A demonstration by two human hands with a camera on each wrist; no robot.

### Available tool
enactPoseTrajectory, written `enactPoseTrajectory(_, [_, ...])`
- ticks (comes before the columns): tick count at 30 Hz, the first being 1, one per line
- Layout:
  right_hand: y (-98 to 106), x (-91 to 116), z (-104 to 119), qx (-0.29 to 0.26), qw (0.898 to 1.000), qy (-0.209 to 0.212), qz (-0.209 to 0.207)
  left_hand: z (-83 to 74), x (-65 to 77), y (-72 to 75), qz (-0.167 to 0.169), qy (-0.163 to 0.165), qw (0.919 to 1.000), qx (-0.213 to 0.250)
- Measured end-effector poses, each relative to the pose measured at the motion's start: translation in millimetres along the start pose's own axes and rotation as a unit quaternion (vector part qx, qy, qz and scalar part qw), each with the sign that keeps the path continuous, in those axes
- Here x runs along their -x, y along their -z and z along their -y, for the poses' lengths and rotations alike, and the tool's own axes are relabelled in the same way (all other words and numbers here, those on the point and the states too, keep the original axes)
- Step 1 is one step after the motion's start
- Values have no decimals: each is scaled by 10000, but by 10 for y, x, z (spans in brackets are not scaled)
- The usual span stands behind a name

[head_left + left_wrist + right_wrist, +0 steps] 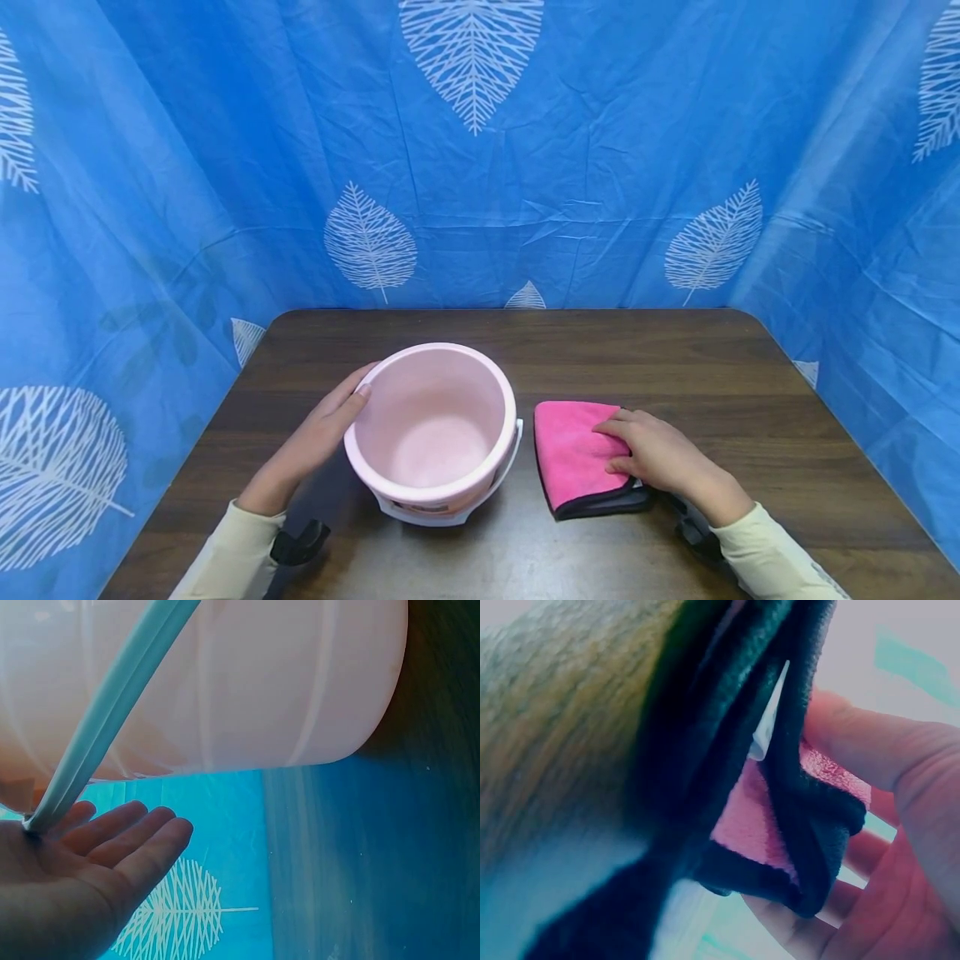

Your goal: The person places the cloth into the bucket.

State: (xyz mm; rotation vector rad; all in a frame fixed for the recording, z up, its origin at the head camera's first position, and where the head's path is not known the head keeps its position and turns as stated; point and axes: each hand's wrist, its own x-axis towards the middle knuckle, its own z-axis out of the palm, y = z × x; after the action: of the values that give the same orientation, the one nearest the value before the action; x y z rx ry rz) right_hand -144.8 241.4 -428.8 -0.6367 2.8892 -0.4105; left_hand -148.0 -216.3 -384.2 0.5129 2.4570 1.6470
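A pale pink bucket (435, 421) stands upright on the table, with its white handle (495, 492) hanging down the near side. My left hand (326, 429) touches the bucket's left side, thumb at the rim. Its fingers (135, 836) look straight and spread in the left wrist view, where the handle (112, 712) crosses the bucket wall. To the bucket's right lies a folded pink cloth (573, 454) with black edging. My right hand (656, 450) rests on the cloth's right part. Layered black edges of the cloth (754, 814) show beside the thumb in the right wrist view.
The dark wooden table (600, 358) has rounded far corners. Blue curtains (570, 183) with white leaf prints hang behind it and along both sides. Black straps (300, 542) sit at the wrists.
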Motion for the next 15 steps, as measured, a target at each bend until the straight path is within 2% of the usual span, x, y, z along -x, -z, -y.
enactPoseTrajectory(7, [-1, -22, -9, -21, 9996, 158, -238, 4, -1, -13, -72, 56, 9999, 53])
enactPoseTrajectory(15, [-12, -29, -22, -49, 9991, 273, -324, 24, 0, -23, -117, 61, 9998, 130])
